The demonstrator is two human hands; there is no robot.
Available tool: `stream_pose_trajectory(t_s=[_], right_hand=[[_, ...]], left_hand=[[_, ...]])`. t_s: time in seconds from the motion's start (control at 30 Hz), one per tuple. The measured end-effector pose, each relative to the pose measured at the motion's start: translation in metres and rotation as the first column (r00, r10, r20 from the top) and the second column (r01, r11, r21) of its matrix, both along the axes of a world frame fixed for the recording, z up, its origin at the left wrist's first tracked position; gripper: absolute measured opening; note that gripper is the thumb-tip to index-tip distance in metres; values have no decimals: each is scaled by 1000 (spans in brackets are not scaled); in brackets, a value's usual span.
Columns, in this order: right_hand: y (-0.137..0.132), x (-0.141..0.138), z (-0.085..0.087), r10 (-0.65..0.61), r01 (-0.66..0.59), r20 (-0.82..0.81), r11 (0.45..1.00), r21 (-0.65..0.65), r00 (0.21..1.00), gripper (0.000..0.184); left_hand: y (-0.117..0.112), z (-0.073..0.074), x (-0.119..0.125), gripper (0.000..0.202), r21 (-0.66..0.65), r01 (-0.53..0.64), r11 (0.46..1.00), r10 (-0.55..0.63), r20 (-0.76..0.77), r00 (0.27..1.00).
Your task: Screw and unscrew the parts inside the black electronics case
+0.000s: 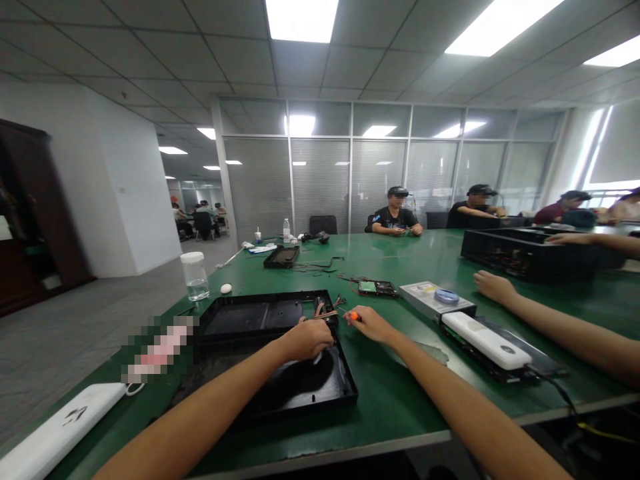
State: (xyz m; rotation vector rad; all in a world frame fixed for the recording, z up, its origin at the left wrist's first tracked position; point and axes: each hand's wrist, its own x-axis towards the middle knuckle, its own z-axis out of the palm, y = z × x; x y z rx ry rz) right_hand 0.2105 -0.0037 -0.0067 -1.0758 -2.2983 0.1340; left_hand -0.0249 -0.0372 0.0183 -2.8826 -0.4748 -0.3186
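My right hand (pixel 374 325) is closed around a screwdriver with an orange handle (pixel 355 316). Its thin shaft points up and left toward a bundle of multicoloured wires (pixel 325 309). Those wires lie at the right end of an open black case (pixel 280 380), which has two shallow halves, one behind the other. Over the case's right part, my left hand (pixel 309 339) has its fingers curled closed just below the wires. What the left fingers grip, if anything, is hidden. Behind my right hand lies a small device with a green circuit board (pixel 374 287).
At right, a metal box (pixel 430 301) bears a round blue lid (pixel 447 296), beside a white device (pixel 485 340) with a black cable. A co-worker's hand (pixel 495 288) rests near a large black computer case (pixel 520 257). A clear jar (pixel 195 277) stands left, near the table edge.
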Motion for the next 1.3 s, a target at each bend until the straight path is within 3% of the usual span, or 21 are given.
stream_pose_trajectory(t_s=[0.1,0.2,0.5,0.6,0.7,0.83,1.13,1.3], right_hand=[[0,0,0,-10,10,-22,1000,-8,1000,21],[0,0,-1,-6,4,-43,1000,-30,999,22],[0,1,1,-5,0,-94,999,-54,996,27],[0,1,1,-17,13,-91,999,-50,996,28],[-1,2,3,4,-7,-90,1000,-29,996,28],[0,4,3,9,-12,-87,999,-31,996,28],[1,4,6,-60,53,-95,996,-74,994,35],[2,11,8,-121,97,-198,987,-127,973,20]], left_hand=[[-2,-2,-3,16,-176,-23,984,22,-7,1000],[-2,-4,-5,17,-245,1,969,-7,-21,1000],[0,-5,-5,16,-96,90,991,-101,-114,988],[-2,-7,-2,15,7,29,1000,-29,-73,997],[0,-9,2,19,57,-122,991,116,93,989],[7,-13,10,21,41,-210,977,199,185,962],[7,-17,12,16,-49,-165,985,171,165,971],[4,-13,8,15,-57,-89,994,98,166,981]])
